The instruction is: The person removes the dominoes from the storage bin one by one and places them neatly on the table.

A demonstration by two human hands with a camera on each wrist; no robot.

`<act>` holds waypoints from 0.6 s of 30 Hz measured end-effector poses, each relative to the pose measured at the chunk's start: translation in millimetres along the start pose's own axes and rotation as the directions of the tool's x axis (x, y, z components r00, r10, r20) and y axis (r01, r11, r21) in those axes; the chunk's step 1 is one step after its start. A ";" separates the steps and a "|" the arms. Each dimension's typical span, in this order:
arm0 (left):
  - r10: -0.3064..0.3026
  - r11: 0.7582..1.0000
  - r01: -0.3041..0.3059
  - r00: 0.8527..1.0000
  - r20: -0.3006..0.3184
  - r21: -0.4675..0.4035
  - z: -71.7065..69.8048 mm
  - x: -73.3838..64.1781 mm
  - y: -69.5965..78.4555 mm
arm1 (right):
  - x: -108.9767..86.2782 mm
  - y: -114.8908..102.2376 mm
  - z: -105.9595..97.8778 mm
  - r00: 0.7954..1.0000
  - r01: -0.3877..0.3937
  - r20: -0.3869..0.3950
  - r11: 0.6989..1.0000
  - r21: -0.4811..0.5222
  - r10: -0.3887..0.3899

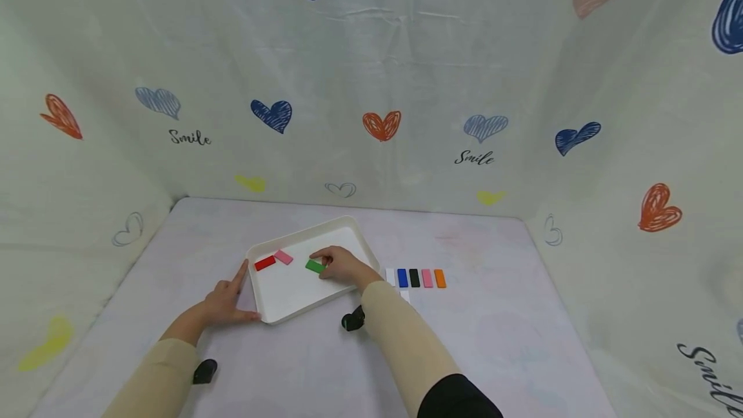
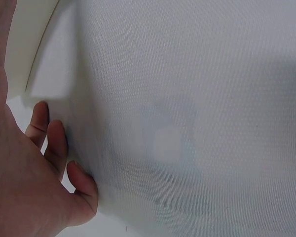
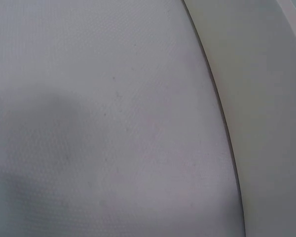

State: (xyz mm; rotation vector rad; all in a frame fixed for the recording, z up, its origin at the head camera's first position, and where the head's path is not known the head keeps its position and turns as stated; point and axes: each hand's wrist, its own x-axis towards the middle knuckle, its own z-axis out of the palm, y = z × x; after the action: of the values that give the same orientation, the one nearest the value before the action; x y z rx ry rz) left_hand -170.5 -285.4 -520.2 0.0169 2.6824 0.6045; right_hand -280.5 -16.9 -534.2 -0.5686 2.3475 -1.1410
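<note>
A white rectangular tray (image 1: 296, 310) lies on the table at a slant in the head view. Inside it, toward the left, are a red block (image 1: 265, 263) and a pink block (image 1: 283, 257) with their ends close together. My right hand (image 1: 344, 266) reaches over the tray's near right side and pinches a green block (image 1: 315, 266) between thumb and fingers, low over the tray floor; its right end is hidden by the hand. My left hand (image 1: 223, 302), thumb and forefinger spread wide, touches the tray's left edge from outside. The left wrist view shows its other fingers (image 2: 56, 143) loosely bent.
Right of the tray, a row on the table holds a white block (image 1: 391, 276), a blue block (image 1: 403, 277), a black block (image 1: 415, 277), a pink block (image 1: 427, 278) and an orange block (image 1: 440, 278). Another white piece (image 1: 405, 296) is partly behind the right sleeve. A heart-printed cloth (image 1: 418, 82) hangs behind.
</note>
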 end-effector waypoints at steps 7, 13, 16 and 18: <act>0.003 1.000 -0.003 1.000 0.001 -0.005 -0.3 0.2 0.4 | 4.5 0.8 0.1 0.998 0.001 0.066 0.997 -0.080 0.004; 0.007 1.000 -0.007 1.000 0.010 -0.004 -0.5 1.5 -1.9 | 7.9 2.1 0.7 0.997 0.008 0.078 0.991 -0.131 0.002; 0.009 1.000 -0.009 1.000 0.010 -0.003 -0.2 1.8 -3.1 | 8.4 1.5 1.0 0.996 0.017 0.090 0.987 -0.159 -0.003; 0.012 1.000 -0.012 1.000 0.010 -0.003 0.2 1.7 -3.6 | 8.2 0.3 0.9 0.994 0.027 0.106 0.980 -0.196 -0.006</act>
State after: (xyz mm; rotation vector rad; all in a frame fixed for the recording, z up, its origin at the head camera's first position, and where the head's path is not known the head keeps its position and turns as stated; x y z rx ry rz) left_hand -171.7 -288.4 -522.5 0.0355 2.6740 0.6111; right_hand -286.6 -21.8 -536.8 -0.7005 2.3830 -0.8677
